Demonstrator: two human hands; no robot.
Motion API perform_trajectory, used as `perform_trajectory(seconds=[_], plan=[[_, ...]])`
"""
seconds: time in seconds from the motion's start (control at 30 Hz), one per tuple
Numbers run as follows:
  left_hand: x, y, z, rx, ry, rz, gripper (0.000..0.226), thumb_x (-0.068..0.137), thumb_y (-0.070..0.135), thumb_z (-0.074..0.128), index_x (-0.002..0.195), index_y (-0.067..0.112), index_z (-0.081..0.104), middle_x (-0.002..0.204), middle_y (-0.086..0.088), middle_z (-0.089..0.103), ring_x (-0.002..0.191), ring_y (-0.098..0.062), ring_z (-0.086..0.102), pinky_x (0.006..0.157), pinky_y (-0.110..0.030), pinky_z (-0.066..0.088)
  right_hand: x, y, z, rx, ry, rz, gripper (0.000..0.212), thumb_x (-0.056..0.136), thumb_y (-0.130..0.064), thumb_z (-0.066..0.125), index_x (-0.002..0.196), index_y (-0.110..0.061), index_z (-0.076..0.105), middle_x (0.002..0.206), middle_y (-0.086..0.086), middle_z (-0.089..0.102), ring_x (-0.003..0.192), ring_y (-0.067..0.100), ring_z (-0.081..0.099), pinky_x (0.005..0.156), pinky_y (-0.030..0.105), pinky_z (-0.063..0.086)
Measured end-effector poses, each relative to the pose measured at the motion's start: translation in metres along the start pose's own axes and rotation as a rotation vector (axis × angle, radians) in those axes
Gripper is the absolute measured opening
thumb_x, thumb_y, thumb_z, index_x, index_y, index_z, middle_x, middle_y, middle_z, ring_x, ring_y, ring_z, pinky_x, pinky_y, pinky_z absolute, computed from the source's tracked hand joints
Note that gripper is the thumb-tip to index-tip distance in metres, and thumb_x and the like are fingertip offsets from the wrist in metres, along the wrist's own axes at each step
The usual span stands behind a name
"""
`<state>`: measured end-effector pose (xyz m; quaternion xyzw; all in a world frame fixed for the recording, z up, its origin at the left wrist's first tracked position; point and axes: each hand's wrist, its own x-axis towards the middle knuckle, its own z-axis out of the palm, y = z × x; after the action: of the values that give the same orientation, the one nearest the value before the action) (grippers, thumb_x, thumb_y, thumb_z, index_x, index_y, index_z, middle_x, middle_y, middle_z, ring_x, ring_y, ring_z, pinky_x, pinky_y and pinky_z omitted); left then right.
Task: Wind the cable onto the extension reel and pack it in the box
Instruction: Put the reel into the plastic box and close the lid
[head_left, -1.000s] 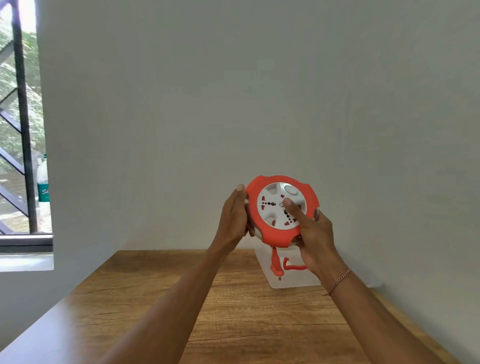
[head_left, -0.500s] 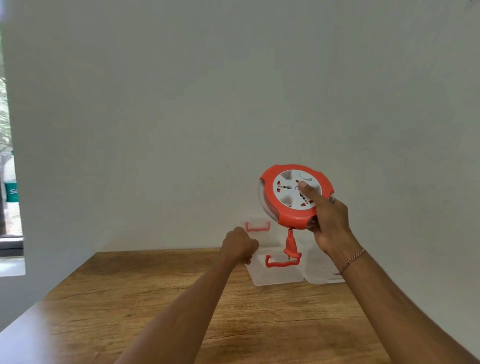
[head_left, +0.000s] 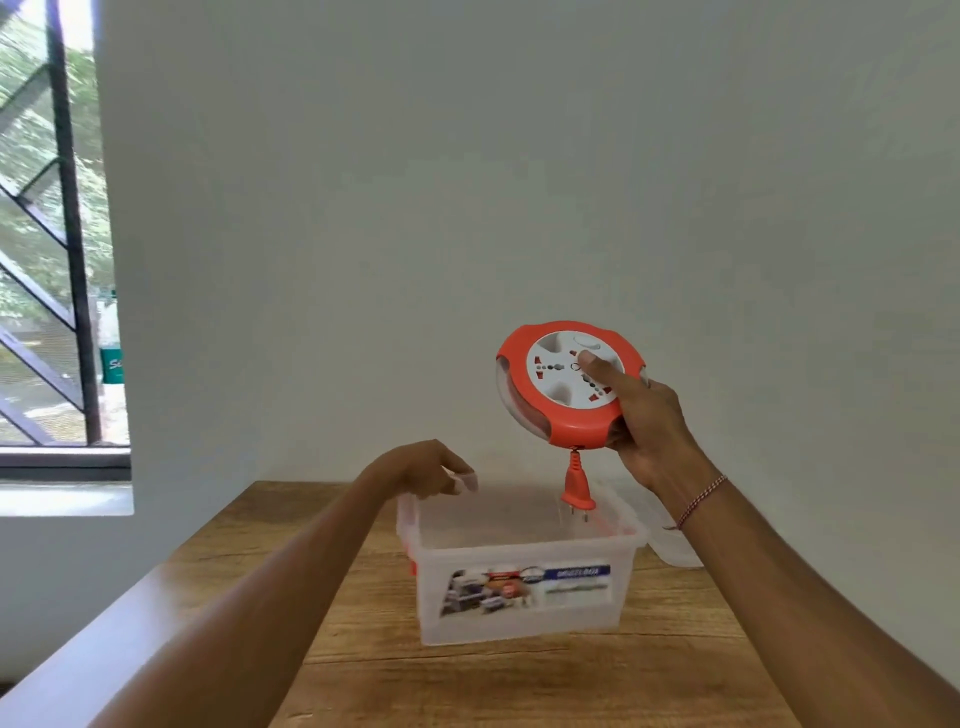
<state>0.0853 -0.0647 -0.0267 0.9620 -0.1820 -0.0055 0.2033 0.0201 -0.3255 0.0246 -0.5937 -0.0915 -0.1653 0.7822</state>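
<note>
Right hand (head_left: 655, 431) grips the wound extension reel (head_left: 569, 391) above the clear box (head_left: 524, 582), plug (head_left: 576, 487) dangling; left hand (head_left: 423, 470) seemingly pinches the rim, steadying it.

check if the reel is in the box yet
Not yet. The right hand holds the reel in the air above the open box; only its plug hangs down near the rim.

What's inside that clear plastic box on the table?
Through the clear plastic box's walls nothing shows inside. The label on its front hides part of the bottom. The orange plug dangles from the reel just over its open top, the right hand holding the reel above.
</note>
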Motion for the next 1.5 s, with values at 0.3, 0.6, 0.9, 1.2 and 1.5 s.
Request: perform_trajectory(seconds=[0.3, 0.6, 0.9, 1.2, 1.5], plan=[[-0.022, -0.020, -0.001, -0.140, 0.062, 0.055, 0.024, 0.090, 0.028, 0.066, 0.113, 0.025, 0.073, 0.108, -0.001, 0.073, 0.094, -0.021, 0.069, 0.076, -0.022, 0.053, 0.003, 0.019, 0.036, -0.163, -0.236, 0.077, 0.059, 0.066, -0.052, 0.082, 0.110, -0.015, 0.068, 0.099, 0.008, 0.075, 0.090, 0.031, 0.072, 0.073, 0.044, 0.059], [-0.041, -0.045, 0.014, -0.976, 0.075, -0.159, 0.024, 0.094, 0.001, 0.052, 0.088, -0.007, 0.074, 0.091, -0.027, 0.072, 0.075, -0.032, 0.072, 0.064, -0.038, 0.060, -0.004, 0.037, 0.041, -0.495, -0.426, 0.057, 0.058, 0.066, -0.067, 0.075, 0.109, -0.029, 0.066, 0.094, 0.000, 0.076, 0.083, 0.022, 0.074, 0.066, 0.038, 0.059], [-0.039, -0.047, 0.020, -0.833, 0.211, -0.235, 0.026, 0.090, 0.012, 0.056, 0.091, -0.010, 0.071, 0.092, -0.023, 0.073, 0.071, -0.027, 0.068, 0.064, -0.036, 0.056, -0.017, 0.068, 0.039, -0.532, -0.586, 0.296, 0.058, 0.066, -0.039, 0.087, 0.115, -0.019, 0.064, 0.101, 0.008, 0.075, 0.091, 0.028, 0.072, 0.075, 0.048, 0.059], [-0.046, -0.037, 0.021, -0.909, 0.231, -0.228, 0.024, 0.090, 0.022, 0.065, 0.093, 0.000, 0.075, 0.090, -0.012, 0.076, 0.081, -0.026, 0.072, 0.061, -0.029, 0.054, -0.019, 0.080, 0.042, -0.649, -0.718, 0.504, 0.057, 0.072, -0.034, 0.082, 0.118, -0.006, 0.061, 0.108, 0.014, 0.073, 0.100, 0.031, 0.069, 0.093, 0.053, 0.052], [-0.045, -0.037, 0.020, -0.929, 0.222, -0.220, 0.023, 0.092, 0.016, 0.062, 0.095, -0.004, 0.073, 0.092, -0.019, 0.075, 0.077, -0.028, 0.071, 0.066, -0.033, 0.059, -0.034, 0.083, 0.045, -1.618, -0.632, -0.119, 0.067, 0.080, -0.081, 0.034, 0.066, -0.017, 0.050, 0.060, -0.002, 0.056, 0.053, 0.010, 0.051, 0.053, 0.022, 0.039]])
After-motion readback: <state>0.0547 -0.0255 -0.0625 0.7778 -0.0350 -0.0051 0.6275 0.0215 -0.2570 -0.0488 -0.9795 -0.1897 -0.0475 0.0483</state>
